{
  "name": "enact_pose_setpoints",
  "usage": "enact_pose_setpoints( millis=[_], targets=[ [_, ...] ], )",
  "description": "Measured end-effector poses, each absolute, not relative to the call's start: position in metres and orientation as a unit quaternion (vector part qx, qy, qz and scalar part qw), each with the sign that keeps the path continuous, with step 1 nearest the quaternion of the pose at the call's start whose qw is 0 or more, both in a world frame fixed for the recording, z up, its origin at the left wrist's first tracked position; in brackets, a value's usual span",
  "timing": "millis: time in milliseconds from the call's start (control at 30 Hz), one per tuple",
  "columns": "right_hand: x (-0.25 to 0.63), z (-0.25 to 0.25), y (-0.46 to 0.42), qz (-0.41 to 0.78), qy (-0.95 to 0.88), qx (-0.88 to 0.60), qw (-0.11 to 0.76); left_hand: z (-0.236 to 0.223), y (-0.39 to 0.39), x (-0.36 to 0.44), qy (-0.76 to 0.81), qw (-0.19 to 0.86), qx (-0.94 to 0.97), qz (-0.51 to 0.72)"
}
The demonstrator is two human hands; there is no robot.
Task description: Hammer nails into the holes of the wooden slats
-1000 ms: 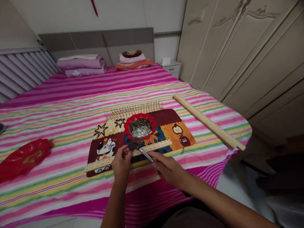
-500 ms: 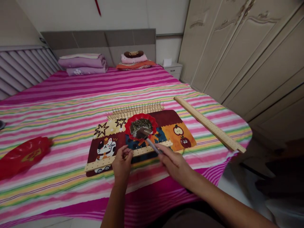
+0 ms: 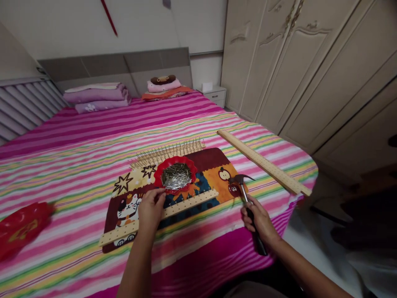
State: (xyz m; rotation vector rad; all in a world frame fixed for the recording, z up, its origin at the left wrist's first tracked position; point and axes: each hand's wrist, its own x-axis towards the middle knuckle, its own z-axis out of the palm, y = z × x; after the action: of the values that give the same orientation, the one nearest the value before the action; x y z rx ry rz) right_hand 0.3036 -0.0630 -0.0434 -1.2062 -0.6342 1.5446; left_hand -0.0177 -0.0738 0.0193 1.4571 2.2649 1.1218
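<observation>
My right hand (image 3: 259, 219) grips the hammer (image 3: 243, 193) by its black handle, with the claw head above the right part of the patterned mat (image 3: 215, 158). My left hand (image 3: 151, 207) is over the near wooden strip (image 3: 186, 203), its fingertips pressed together close to the bowl's near edge; what they hold, if anything, is too small to make out. The strip lies across the mat, with a row of holes and several nails standing in its right part. A red scalloped bowl (image 3: 157, 176) on the mat holds a heap of loose nails (image 3: 176, 176).
Behind the bowl lies a wooden piece (image 3: 167, 153) bristling with upright nails. A longer drilled wooden bar (image 3: 263, 161) rests on the bed's right side. At the left is a red plastic dish (image 3: 26, 227). Folded bedding (image 3: 97, 97) sits by the headboard. A wardrobe (image 3: 266, 74) stands right.
My right hand has swung the hammer away from the strip to the right, turning its head upward. My left hand has come closer to the bowl's near edge. The camera view has shifted.
</observation>
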Motion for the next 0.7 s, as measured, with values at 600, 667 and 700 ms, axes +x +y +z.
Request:
enact_pose_setpoints(
  millis=[600,667,700],
  targets=[
    [0.305,-0.047,-0.059,0.656,-0.252,-0.489,0.517,0.044,-0.021,0.0,0.772,0.047,0.633,0.029],
    [0.305,-0.047,-0.059,0.657,-0.252,-0.487,0.517,0.047,-0.028,-0.006,0.777,0.067,0.621,0.075],
    [0.305,-0.047,-0.059,0.657,-0.252,-0.486,0.518,0.049,-0.031,-0.009,0.78,0.084,0.613,0.1]
  ],
)
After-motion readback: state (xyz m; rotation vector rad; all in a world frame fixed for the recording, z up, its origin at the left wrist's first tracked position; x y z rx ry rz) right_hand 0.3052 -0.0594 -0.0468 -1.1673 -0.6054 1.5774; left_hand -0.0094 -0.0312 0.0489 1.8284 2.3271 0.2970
